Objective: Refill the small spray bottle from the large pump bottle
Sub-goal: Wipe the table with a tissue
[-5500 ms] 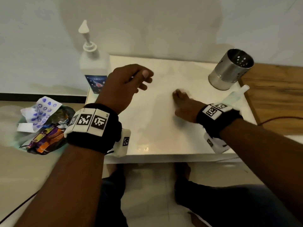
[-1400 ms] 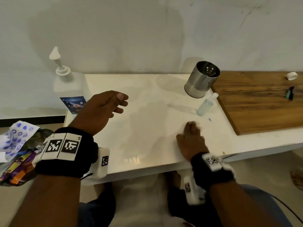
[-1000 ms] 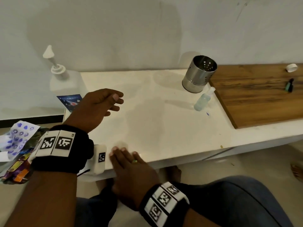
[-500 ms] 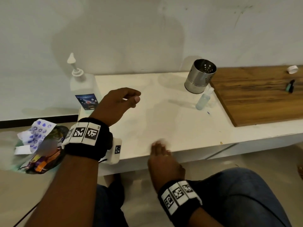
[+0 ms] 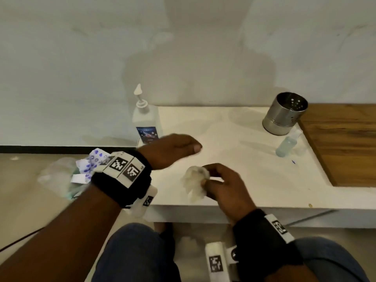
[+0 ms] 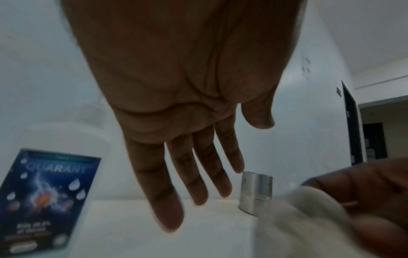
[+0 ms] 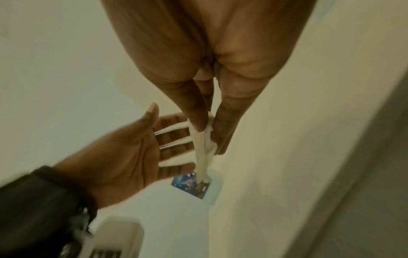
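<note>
The large white pump bottle (image 5: 144,121) with a blue label stands at the table's back left corner; its label (image 6: 48,188) shows close in the left wrist view. The small clear spray bottle (image 5: 288,145) stands at the right, in front of a steel cup. My left hand (image 5: 175,149) hovers open above the table, fingers straight (image 6: 189,178), holding nothing. My right hand (image 5: 219,182) pinches a crumpled white tissue (image 5: 194,183) over the table's front edge; in the right wrist view the tissue (image 7: 204,139) hangs between thumb and fingers.
A perforated steel cup (image 5: 284,113) stands behind the spray bottle. A wooden board (image 5: 345,143) covers the table's right side. A bag of wrappers and paper (image 5: 81,171) lies on the floor to the left. The white table (image 5: 234,139) meets the wall at the back.
My right hand went down below the table's front edge and has come back up holding a white tissue. The left hand stayed hovering open over the table.
</note>
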